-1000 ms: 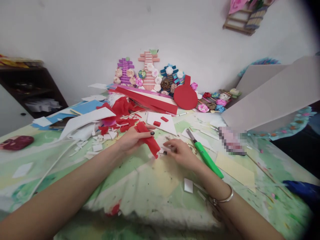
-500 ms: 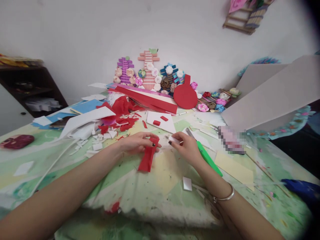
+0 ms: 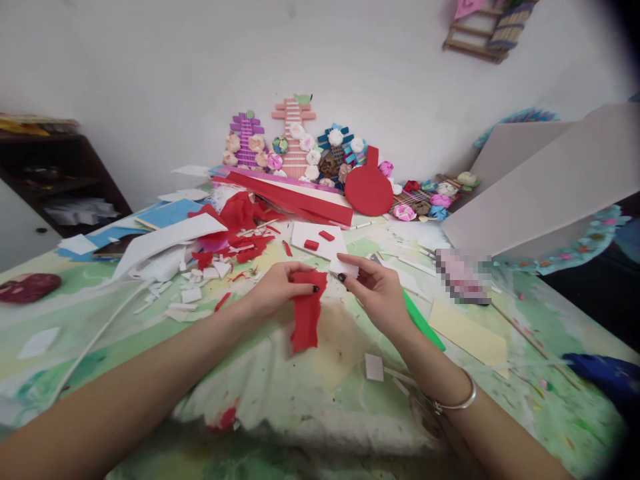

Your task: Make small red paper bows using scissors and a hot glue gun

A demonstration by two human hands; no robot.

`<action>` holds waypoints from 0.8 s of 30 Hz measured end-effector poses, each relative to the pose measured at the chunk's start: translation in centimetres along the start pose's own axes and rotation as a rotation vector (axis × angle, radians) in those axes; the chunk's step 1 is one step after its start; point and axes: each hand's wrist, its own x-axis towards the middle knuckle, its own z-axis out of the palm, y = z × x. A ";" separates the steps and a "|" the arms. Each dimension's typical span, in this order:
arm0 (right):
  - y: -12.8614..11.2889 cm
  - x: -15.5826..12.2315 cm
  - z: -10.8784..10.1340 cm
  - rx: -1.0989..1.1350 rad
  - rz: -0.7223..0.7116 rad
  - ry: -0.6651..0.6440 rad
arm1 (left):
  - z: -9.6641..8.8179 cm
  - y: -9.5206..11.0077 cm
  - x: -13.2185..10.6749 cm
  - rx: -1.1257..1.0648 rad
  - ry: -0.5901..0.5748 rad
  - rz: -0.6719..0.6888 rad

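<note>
My left hand (image 3: 280, 288) is closed on a strip of red paper (image 3: 306, 323), thumb on top, with the strip's lower end hanging toward me. Between the thumb and fingers of my right hand (image 3: 375, 287) is a small white foam piece (image 3: 346, 266), held just right of the red strip and apart from it. Behind both hands lies a white board (image 3: 324, 252) bearing two small red blocks (image 3: 311, 245). A green-handled cutter (image 3: 424, 325) lies partly hidden beneath my right hand and wrist. Nearer to me rests another small white square (image 3: 374, 367).
Red paper scraps (image 3: 245, 213) and white offcuts (image 3: 191, 295) are heaped at the left. A round red shape with a neck (image 3: 369, 190) leans at the back beside flower-decorated models (image 3: 295, 143). Large grey-white panels (image 3: 540, 180) stand at right, near a yellow sheet (image 3: 470, 337).
My left hand has shifted the red strip slightly right and turned it flatter. My right hand has raised the white piece, showing more of its face. A thin red sliver now shows left of my left hand.
</note>
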 end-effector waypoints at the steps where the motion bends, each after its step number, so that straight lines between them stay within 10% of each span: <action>1: -0.3 -0.2 0.1 -0.016 -0.042 -0.005 | 0.2 0.0 -0.1 0.028 0.026 0.040; 24: -0.2 -0.4 1.1 -0.217 -0.318 -0.024 | 1.1 0.1 -1.2 -0.201 -0.167 0.069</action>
